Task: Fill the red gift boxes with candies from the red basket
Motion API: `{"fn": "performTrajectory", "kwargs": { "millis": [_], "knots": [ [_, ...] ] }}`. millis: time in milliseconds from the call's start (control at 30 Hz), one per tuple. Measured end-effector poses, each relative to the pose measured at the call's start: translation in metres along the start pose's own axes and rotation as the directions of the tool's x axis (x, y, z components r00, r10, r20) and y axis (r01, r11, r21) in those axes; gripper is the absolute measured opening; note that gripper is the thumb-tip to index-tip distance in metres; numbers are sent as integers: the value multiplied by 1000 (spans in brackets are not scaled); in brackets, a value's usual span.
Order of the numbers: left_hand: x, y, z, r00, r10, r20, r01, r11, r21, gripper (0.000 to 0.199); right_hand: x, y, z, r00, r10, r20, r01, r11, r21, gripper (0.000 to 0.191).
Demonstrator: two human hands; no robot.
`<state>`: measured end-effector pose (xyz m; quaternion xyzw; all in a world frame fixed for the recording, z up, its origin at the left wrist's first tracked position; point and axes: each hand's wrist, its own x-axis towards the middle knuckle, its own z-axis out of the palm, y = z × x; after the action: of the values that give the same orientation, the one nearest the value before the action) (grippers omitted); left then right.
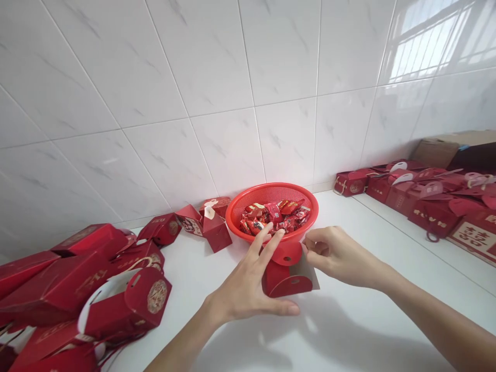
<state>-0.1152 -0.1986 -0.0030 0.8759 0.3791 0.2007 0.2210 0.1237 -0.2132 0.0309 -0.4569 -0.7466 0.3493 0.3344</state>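
Note:
A red plastic basket (272,188) holds several small red-wrapped packets (274,212). In front of it, on the white surface, is an unclosed red paper box (289,284) with rounded flaps and a cut-out hole. My left hand (251,279) is at the left of this box, fingers spread, fingertips near the basket's front rim, nothing held. At the box's right side my right hand (337,256) has its fingers curled together in a pinch. Whatever lies between those fingertips is too small to make out.
Several red boxes (127,305) are piled on the left, and two partly folded ones (217,230) sit left of the basket. More red boxes (434,212) stand at the right, before a cardboard carton (434,152). A tiled wall (217,77) rises behind.

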Motion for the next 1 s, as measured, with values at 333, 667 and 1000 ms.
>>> {"fn": "performTrajectory", "kwargs": {
  "millis": [333,667,1000],
  "knots": [
    [3,14,12,976,65,-209,-56,997,52,47,4,7,10,992,89,87,-74,984,-159,24],
    [14,-6,8,976,-183,-115,144,947,-288,31,13,26,15,996,-63,65,85,898,-431,25],
    [15,-11,16,958,-261,121,285,914,-289,22,15,32,19,965,-161,209,257,757,-600,28]
  ]
}}
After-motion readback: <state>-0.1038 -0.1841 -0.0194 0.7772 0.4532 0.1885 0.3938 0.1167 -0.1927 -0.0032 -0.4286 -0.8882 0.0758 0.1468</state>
